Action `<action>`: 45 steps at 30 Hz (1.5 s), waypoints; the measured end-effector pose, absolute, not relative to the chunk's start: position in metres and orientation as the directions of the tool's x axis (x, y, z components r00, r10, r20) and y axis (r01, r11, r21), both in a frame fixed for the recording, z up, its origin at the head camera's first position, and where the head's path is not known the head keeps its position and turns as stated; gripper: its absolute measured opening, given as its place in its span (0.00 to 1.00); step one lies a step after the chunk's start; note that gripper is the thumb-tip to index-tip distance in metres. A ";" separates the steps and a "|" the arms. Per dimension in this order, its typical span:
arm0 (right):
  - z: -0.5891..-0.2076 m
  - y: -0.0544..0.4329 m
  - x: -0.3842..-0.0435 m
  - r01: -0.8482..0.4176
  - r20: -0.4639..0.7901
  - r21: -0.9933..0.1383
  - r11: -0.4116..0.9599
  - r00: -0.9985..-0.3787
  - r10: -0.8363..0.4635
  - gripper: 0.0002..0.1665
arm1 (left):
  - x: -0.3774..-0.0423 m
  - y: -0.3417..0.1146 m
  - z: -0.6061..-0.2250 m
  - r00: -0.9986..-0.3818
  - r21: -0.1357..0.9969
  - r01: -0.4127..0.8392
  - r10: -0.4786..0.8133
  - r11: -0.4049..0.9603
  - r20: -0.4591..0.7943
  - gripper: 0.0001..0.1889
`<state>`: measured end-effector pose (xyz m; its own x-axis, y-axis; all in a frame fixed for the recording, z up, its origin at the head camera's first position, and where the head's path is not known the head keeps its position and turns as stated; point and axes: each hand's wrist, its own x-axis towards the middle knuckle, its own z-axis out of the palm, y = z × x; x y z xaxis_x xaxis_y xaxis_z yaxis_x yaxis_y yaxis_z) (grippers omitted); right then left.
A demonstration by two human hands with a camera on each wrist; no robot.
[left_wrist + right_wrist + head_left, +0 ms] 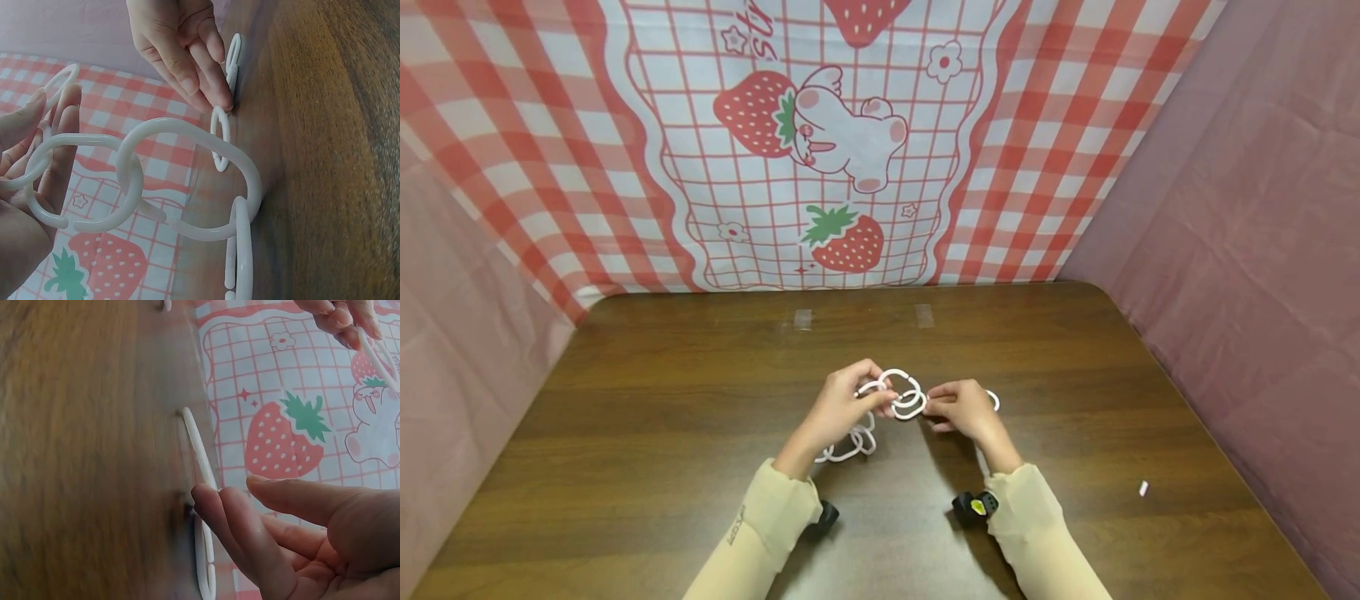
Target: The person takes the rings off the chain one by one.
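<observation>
My left hand [838, 404] is raised over the table, its thumb and fingers holding a chain of white plastic links [165, 125]. Several links hang from that hand, each with a small gap in its loop. One link stands up between the fingers in the left wrist view. Close by on the right, my right hand [966, 410] is low over the table, its fingertips right at a white link [199, 450] on the wood. Its thumb is apart from the fingers. More white links [234, 50] trail behind this hand, partly hidden by it in the head view.
The brown wooden table [700, 358] ends at a red-checked strawberry cloth [1015, 208]. Two strips of clear tape [802, 319] stick near the far edge. A small white piece [1143, 488] lies at the right. Black wrist cameras [973, 506] sit at both cuffs.
</observation>
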<state>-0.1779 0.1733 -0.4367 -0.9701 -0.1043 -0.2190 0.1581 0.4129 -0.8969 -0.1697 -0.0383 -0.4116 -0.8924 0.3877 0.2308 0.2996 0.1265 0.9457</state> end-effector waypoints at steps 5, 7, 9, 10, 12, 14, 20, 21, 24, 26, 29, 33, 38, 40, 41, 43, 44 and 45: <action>-0.432 0.176 -0.178 0.163 -0.201 -0.865 0.475 -0.979 -0.029 0.14 | -0.169 -0.038 -0.411 -0.893 0.945 0.300 0.387 0.129 0.231 0.08; -0.428 0.176 -0.177 0.159 -0.187 -0.863 0.480 -0.982 -0.012 0.14 | -0.169 -0.038 -0.412 -0.893 0.945 0.300 0.387 0.128 0.231 0.08; -0.423 0.176 -0.176 0.146 -0.172 -0.869 0.472 -0.985 -0.012 0.15 | -0.170 -0.038 -0.412 -0.892 0.945 0.301 0.387 0.125 0.232 0.08; -0.421 0.177 -0.176 0.130 -0.159 -0.873 0.470 -0.987 -0.022 0.15 | -0.170 -0.038 -0.412 -0.892 0.946 0.301 0.387 0.124 0.233 0.08; -0.416 0.177 -0.174 0.103 -0.136 -0.883 0.458 -0.990 -0.038 0.16 | -0.170 -0.038 -0.413 -0.891 0.945 0.302 0.388 0.122 0.235 0.08; -0.413 0.177 -0.173 0.081 -0.120 -0.892 0.445 -0.991 -0.060 0.17 | -0.170 -0.037 -0.412 -0.892 0.946 0.299 0.387 0.122 0.232 0.08; -0.406 0.176 -0.171 0.014 -0.085 -0.919 0.394 -0.983 -0.165 0.18 | -0.169 -0.037 -0.411 -0.899 0.947 0.294 0.375 0.132 0.227 0.08; -0.405 0.176 -0.171 0.000 -0.077 -0.923 0.385 -0.980 -0.185 0.18 | -0.169 -0.037 -0.411 -0.899 0.946 0.294 0.374 0.134 0.227 0.08; -0.402 0.174 -0.169 -0.022 -0.065 -0.939 0.344 -0.969 -0.237 0.18 | -0.169 -0.037 -0.412 -0.900 0.945 0.297 0.371 0.138 0.229 0.08; -0.400 0.173 -0.167 -0.027 -0.063 -0.948 0.316 -0.961 -0.269 0.18 | -0.169 -0.037 -0.412 -0.902 0.945 0.297 0.366 0.137 0.230 0.08; -0.398 0.172 -0.165 -0.020 -0.069 -0.960 0.279 -0.950 -0.305 0.19 | -0.170 -0.037 -0.413 -0.905 0.948 0.292 0.359 0.128 0.230 0.08; -0.396 0.170 -0.162 -0.009 -0.076 -0.970 0.243 -0.938 -0.339 0.18 | -0.171 -0.036 -0.414 -0.905 0.952 0.287 0.355 0.106 0.233 0.08; -0.395 0.169 -0.161 -0.002 -0.072 -0.979 0.204 -0.933 -0.353 0.18 | -0.172 -0.036 -0.414 -0.906 0.959 0.274 0.357 0.079 0.230 0.08; -0.394 0.169 -0.161 -0.008 -0.061 -0.981 0.193 -0.936 -0.346 0.17 | -0.172 -0.036 -0.414 -0.905 0.962 0.265 0.360 0.065 0.225 0.08; -0.394 0.168 -0.160 -0.010 -0.055 -0.982 0.186 -0.939 -0.340 0.17 | -0.172 -0.036 -0.414 -0.905 0.964 0.259 0.362 0.057 0.222 0.08; -0.393 0.168 -0.160 -0.012 -0.046 -0.984 0.176 -0.945 -0.324 0.16 | -0.172 -0.036 -0.414 -0.904 0.968 0.247 0.369 0.042 0.215 0.09; -0.392 0.168 -0.160 -0.013 -0.042 -0.986 0.168 -0.947 -0.317 0.16 | -0.171 -0.036 -0.414 -0.903 0.970 0.240 0.374 0.037 0.209 0.09; -0.391 0.168 -0.160 -0.009 -0.040 -0.988 0.157 -0.951 -0.307 0.16 | -0.171 -0.036 -0.413 -0.902 0.972 0.232 0.381 0.032 0.202 0.09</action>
<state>-0.1596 0.1675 -0.3912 -0.9509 -0.3070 -0.0403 -0.0089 0.1572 -0.9875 -0.1712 -0.0360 -0.4134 -0.9020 0.3814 0.2025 0.2318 0.0320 0.9722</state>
